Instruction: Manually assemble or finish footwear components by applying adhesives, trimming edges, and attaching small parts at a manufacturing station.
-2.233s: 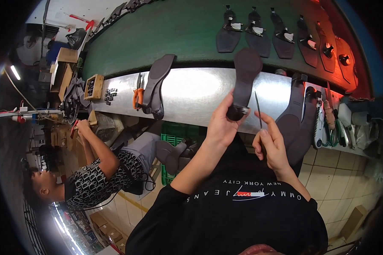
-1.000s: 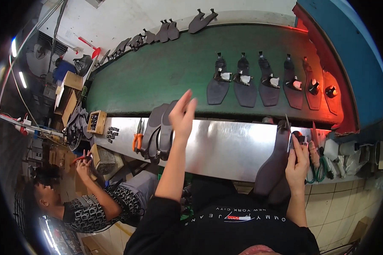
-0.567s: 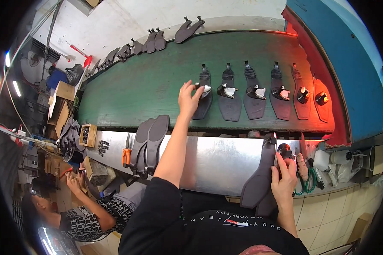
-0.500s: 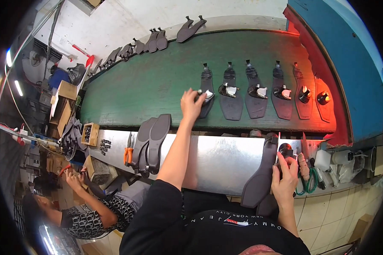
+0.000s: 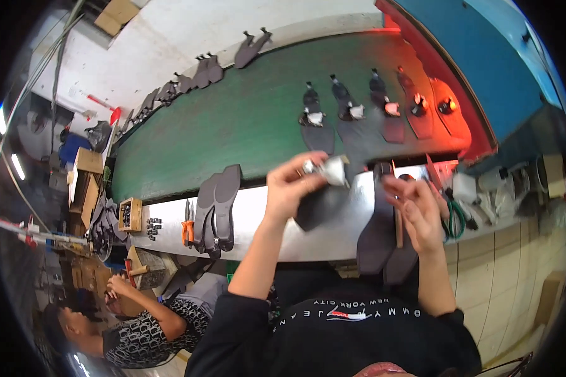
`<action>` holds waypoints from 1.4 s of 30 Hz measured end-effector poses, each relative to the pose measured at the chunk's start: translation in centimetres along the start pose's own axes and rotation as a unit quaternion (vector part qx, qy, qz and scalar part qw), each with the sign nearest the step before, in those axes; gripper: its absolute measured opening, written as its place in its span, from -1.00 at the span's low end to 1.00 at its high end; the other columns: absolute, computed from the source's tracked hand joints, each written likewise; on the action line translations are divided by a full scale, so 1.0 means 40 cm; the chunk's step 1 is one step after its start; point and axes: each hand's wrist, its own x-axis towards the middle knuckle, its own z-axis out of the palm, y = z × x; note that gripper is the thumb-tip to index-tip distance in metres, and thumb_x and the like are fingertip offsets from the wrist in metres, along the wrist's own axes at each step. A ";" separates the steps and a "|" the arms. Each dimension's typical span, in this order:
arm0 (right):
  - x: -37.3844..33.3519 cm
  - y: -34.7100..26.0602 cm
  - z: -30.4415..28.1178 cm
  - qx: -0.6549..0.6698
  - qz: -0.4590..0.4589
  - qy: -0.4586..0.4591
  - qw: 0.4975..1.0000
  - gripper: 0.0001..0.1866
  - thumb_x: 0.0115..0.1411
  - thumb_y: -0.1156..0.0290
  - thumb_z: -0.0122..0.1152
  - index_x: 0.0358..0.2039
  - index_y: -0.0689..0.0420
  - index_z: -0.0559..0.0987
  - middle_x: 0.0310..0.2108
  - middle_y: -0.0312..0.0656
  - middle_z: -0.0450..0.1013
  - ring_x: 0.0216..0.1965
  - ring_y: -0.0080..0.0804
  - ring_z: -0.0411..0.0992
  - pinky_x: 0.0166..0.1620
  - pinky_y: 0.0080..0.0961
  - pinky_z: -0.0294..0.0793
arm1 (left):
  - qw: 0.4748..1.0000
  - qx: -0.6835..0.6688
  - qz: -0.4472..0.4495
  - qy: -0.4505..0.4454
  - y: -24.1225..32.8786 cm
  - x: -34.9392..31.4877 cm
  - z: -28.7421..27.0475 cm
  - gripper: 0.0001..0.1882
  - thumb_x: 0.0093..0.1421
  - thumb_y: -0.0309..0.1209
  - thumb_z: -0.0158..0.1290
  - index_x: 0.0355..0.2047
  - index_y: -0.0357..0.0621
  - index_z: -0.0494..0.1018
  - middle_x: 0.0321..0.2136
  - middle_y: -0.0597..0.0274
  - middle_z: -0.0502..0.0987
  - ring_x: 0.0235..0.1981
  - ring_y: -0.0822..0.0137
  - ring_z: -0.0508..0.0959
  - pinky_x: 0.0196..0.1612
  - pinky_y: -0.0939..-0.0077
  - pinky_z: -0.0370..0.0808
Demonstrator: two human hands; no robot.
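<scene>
My left hand is closed on a sandal, pinching its upper strap, which has a white lining. The sandal's dark sole hangs blurred over the metal ledge. My right hand is over the ledge's right part, fingers loosely bent and apart, somewhat smeared; I see nothing gripped in it. Beneath and beside it lie dark heeled soles and a thin light-brown stick. Beyond, several sandals with straps lie in a row on the green belt.
On the ledge's left are a pair of soles, orange-handled pliers, small black parts and a wooden box. A coiled green cord is at right. A co-worker sits at lower left.
My left hand has lifted the leftmost sandal off the green belt and brought it nearer, over the ledge. My right hand's fingers have shifted a little. The view has turned slightly.
</scene>
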 end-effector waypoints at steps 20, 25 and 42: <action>-0.148 -0.046 0.168 -0.292 -0.012 -0.065 0.954 -0.50 -0.13 0.55 0.36 -0.09 0.27 0.49 -0.22 -0.11 0.50 -0.22 -0.37 0.49 -0.15 -0.53 0.43 | 0.978 -0.197 -0.056 -0.037 -0.050 -0.311 0.013 -0.66 0.03 -0.69 0.14 -0.13 -0.28 0.50 -0.13 0.04 0.55 -0.11 0.33 0.54 -0.03 0.47 0.49; -0.156 -0.024 0.162 -0.320 -0.056 -0.103 0.940 -0.45 -0.15 0.58 0.33 -0.04 0.26 0.52 -0.21 -0.06 0.53 -0.30 -0.32 0.48 -0.18 -0.50 0.44 | 0.981 -0.192 -0.015 -0.041 -0.072 -0.317 0.012 -0.65 -0.02 -0.69 0.18 -0.17 -0.27 0.51 -0.14 0.01 0.55 -0.11 0.30 0.54 -0.02 0.43 0.48; -0.158 -0.013 0.162 -0.318 -0.046 -0.112 0.941 -0.50 -0.13 0.61 0.32 -0.07 0.26 0.55 -0.27 -0.07 0.55 -0.32 -0.30 0.47 -0.19 -0.48 0.42 | 0.975 -0.210 -0.047 -0.051 -0.075 -0.319 0.009 -0.67 -0.04 -0.71 0.18 -0.20 -0.27 0.52 -0.16 -0.06 0.55 -0.13 0.27 0.55 -0.05 0.42 0.51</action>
